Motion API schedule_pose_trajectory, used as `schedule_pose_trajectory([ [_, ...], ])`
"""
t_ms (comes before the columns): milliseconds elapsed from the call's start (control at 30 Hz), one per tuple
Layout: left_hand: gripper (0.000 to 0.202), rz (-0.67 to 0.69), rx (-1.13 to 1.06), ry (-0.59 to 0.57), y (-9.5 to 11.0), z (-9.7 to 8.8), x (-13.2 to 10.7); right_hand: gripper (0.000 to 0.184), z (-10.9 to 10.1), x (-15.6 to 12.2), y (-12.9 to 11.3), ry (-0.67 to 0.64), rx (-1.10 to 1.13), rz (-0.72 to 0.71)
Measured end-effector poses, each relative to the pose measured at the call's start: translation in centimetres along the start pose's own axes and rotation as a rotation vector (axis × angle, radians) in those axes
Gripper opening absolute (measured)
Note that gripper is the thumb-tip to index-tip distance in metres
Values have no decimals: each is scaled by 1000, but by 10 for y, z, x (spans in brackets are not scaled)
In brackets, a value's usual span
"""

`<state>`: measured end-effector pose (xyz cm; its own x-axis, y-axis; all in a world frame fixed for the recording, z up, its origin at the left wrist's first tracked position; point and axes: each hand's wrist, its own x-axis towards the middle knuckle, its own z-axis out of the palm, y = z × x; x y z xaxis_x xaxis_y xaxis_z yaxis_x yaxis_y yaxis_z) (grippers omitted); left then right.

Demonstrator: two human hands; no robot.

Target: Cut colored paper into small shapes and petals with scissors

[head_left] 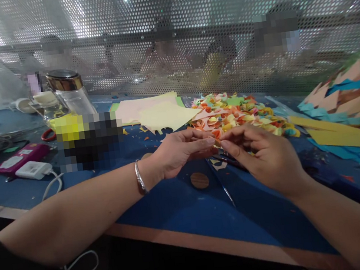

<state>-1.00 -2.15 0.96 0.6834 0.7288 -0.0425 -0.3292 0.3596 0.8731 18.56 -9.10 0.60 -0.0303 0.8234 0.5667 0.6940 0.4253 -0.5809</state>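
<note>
My left hand [178, 150], with a silver bangle at its wrist, and my right hand [266, 157] meet above the blue table. Fingertips of both hands pinch a small orange piece [217, 141] that looks like paper; the fingers hide most of it. Just behind them lies a heap of small curled paper pieces [240, 116] in orange, yellow and green. Below the hands, a round wooden disc [200, 180] rests on the table beside a thin blue brush-like tool [224, 185]. A dark tool under my right hand is partly covered.
Stacked pale paper sheets [150, 108] lie at the back. Yellow, blue and peach folded paper [353, 131] fills the right side. At left are a lidded bottle [75, 95], a magenta packet [21, 161] and a white charger [33, 169] with its cable. Perforated metal [140, 21] screens off people behind.
</note>
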Motion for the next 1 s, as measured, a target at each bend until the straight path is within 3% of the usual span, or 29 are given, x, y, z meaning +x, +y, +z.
schedule_pose_trajectory([
  [333, 5, -40, -26, -1, 7, 2, -1, 15, -1, -1, 0, 10, -2, 6],
  [1000, 13, -43, 67, -31, 5, -1, -4, 15, -1, -1, -3, 2, -26, -32],
])
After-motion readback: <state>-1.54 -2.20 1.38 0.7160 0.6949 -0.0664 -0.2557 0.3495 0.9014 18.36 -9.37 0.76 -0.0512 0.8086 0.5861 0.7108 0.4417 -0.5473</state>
